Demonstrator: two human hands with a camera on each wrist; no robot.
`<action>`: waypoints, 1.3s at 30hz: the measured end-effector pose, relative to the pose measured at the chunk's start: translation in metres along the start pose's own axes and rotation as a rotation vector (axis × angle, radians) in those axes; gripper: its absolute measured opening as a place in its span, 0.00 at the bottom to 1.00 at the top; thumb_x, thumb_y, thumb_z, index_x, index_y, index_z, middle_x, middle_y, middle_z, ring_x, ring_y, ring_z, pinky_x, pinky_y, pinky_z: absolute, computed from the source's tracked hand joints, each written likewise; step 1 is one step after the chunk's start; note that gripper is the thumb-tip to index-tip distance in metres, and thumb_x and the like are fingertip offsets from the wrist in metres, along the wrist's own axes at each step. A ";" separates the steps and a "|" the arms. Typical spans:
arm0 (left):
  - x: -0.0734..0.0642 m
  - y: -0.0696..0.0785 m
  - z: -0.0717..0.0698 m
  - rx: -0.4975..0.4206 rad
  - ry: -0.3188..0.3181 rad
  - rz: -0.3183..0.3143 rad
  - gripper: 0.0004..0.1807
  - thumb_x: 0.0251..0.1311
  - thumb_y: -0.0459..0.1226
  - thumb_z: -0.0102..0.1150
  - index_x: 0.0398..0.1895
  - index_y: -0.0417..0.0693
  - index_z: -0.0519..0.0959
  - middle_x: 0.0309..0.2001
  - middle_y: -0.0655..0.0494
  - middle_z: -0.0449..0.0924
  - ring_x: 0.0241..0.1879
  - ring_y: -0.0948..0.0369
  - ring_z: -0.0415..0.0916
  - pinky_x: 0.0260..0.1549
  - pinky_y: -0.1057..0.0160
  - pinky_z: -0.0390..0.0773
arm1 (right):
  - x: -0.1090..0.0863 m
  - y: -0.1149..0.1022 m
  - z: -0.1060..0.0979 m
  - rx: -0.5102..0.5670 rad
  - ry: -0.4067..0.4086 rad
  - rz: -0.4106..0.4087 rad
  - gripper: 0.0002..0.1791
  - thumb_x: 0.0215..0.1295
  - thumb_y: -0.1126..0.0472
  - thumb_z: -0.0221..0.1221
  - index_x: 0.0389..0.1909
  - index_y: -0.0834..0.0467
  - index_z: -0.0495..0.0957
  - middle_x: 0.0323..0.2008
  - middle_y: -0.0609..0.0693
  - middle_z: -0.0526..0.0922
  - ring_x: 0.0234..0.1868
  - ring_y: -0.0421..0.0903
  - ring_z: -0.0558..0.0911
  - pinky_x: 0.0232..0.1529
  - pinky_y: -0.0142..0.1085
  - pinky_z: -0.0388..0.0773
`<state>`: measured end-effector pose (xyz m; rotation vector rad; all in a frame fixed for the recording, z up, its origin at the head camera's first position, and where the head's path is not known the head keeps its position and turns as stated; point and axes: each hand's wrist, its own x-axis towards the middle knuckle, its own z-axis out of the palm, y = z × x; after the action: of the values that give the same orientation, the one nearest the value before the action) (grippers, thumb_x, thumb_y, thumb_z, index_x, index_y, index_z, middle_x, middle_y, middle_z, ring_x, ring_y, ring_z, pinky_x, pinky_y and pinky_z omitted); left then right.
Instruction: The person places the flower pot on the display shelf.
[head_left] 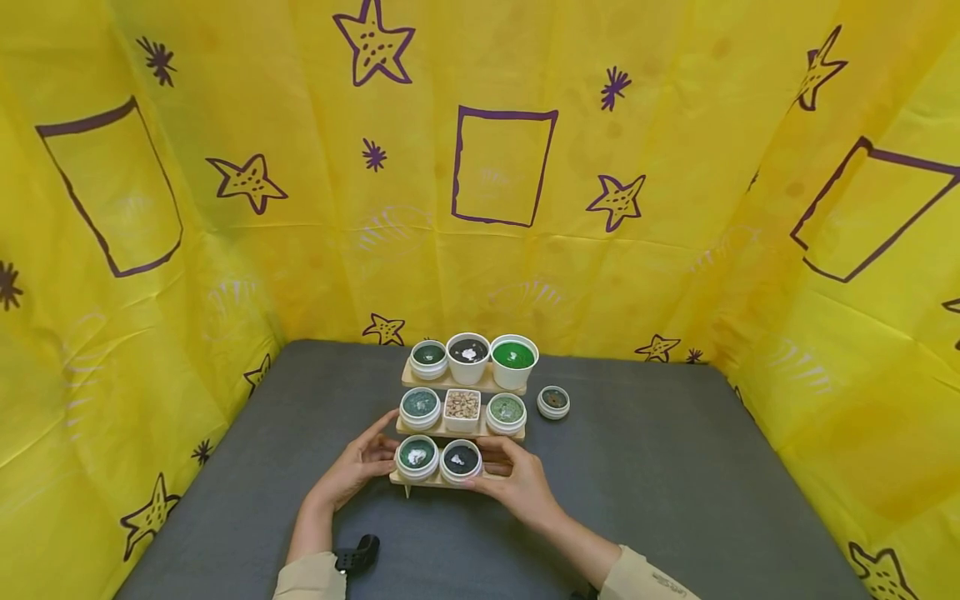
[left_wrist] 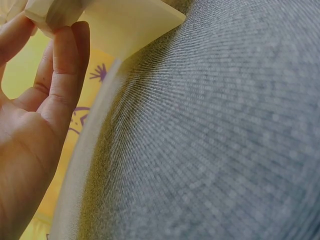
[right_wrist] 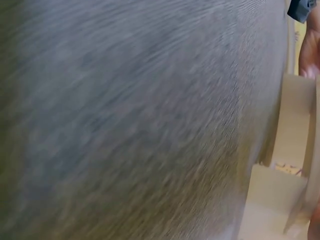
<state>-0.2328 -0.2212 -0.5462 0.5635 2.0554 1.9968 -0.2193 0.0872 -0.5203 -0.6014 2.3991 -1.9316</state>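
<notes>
A three-tier wooden stand (head_left: 498, 430) carries rows of small white pots, most with green or dark contents. My left hand (head_left: 358, 468) grips the stand's left side; in the left wrist view, its thumb and fingertips (left_wrist: 64, 55) pinch a pale piece of it. On the front tier, my right hand (head_left: 522, 483) holds a white pot with dark contents (head_left: 461, 460), thumb in front and fingers behind. Beside that pot sits a dark green pot (head_left: 417, 456). The right wrist view shows the stand's wooden legs (right_wrist: 272, 200), with the right hand mostly out of frame.
A separate small pot (head_left: 553, 402) stands on the grey table (head_left: 637, 483) to the right of the stand. Behind and on both sides hangs yellow cloth (head_left: 300, 275) with purple drawings. A black strap device (head_left: 360, 554) is on the left wrist.
</notes>
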 end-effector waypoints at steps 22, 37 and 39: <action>0.000 0.000 0.000 0.009 0.007 0.008 0.46 0.63 0.29 0.60 0.80 0.52 0.47 0.47 0.60 0.76 0.48 0.70 0.79 0.47 0.71 0.79 | -0.013 0.017 -0.057 -0.192 0.118 -0.063 0.24 0.45 0.60 0.77 0.46 0.59 0.83 0.45 0.55 0.88 0.47 0.51 0.87 0.50 0.43 0.83; 0.000 -0.001 0.000 0.006 0.006 -0.015 0.46 0.64 0.29 0.59 0.80 0.52 0.46 0.48 0.59 0.75 0.48 0.69 0.79 0.48 0.70 0.79 | 0.007 0.043 -0.094 -0.296 0.312 0.023 0.24 0.45 0.60 0.77 0.44 0.61 0.82 0.44 0.59 0.88 0.47 0.56 0.87 0.49 0.43 0.83; 0.000 -0.001 0.000 0.002 0.001 -0.006 0.46 0.64 0.29 0.59 0.80 0.52 0.46 0.48 0.60 0.76 0.48 0.69 0.79 0.47 0.70 0.79 | 0.011 0.046 -0.098 -0.305 0.338 0.041 0.24 0.45 0.60 0.77 0.45 0.62 0.82 0.45 0.60 0.87 0.47 0.56 0.87 0.50 0.43 0.83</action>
<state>-0.2328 -0.2208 -0.5473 0.5553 2.0573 1.9926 -0.2660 0.1835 -0.5372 -0.2372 2.9164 -1.7867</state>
